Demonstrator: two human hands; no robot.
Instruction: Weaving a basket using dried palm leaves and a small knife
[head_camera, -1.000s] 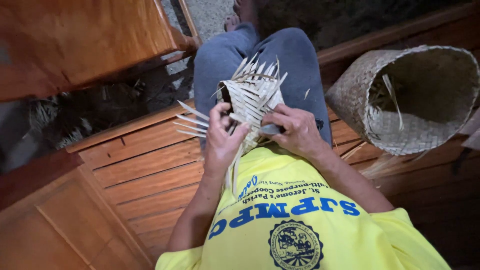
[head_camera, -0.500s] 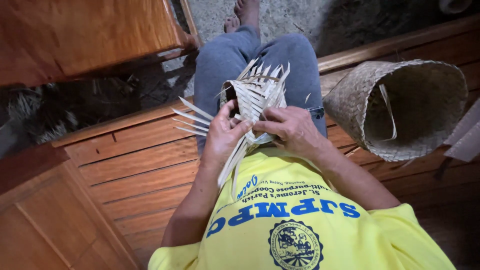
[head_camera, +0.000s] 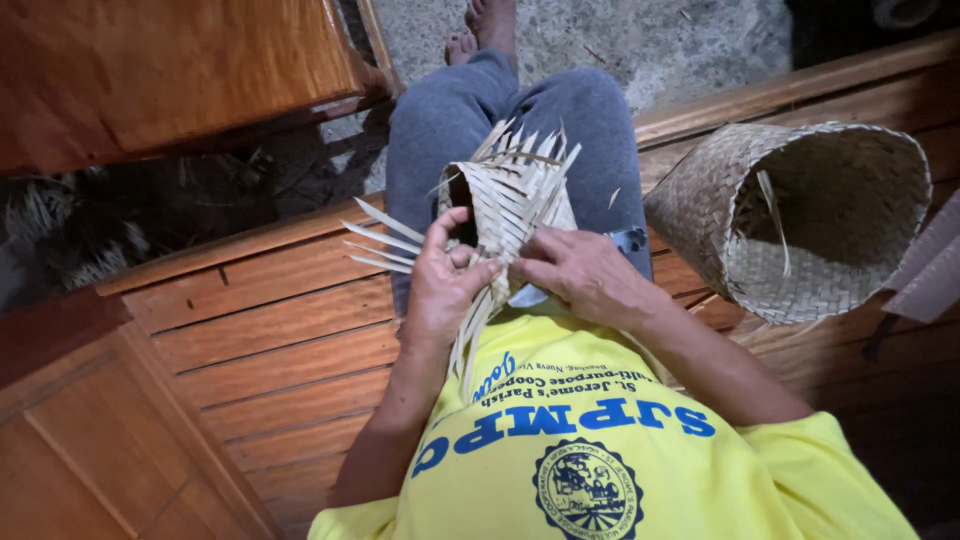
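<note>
Both hands have shifted a little since the earlier pictures: the half-woven basket (head_camera: 510, 205) now sits slightly higher over the lap, and the left thumb has come up by its dark opening. That piece rests on the thighs of a seated person in grey trousers (head_camera: 450, 120), touching both hands, with loose strip ends fanning out from its top and to the left.

The left hand (head_camera: 445, 285) curls around the near left side of the weave, fingers (head_camera: 478, 275) closed on a few strips that trail down toward the yellow shirt (head_camera: 600, 460); the thumb stands up beside the opening. How tightly the strips are pinched is hard to judge, since the fingertips are partly buried in the weave. The right hand (head_camera: 585, 275) lies flat against the right side of the piece, fingers narrow and pressed onto the strips; its fingertips are hidden under the overlapping leaves, and whether it grips or only presses I cannot tell.

A finished woven basket (head_camera: 800, 215) lies on its side on the wooden bench (head_camera: 270, 330), well to the right of the hands, mouth toward the camera. Its inside is dim, with one loose strip showing. The right edge of the view cuts off a flat brownish thing beside it. Bare feet (head_camera: 485, 25) are cut off at the top edge.
</note>
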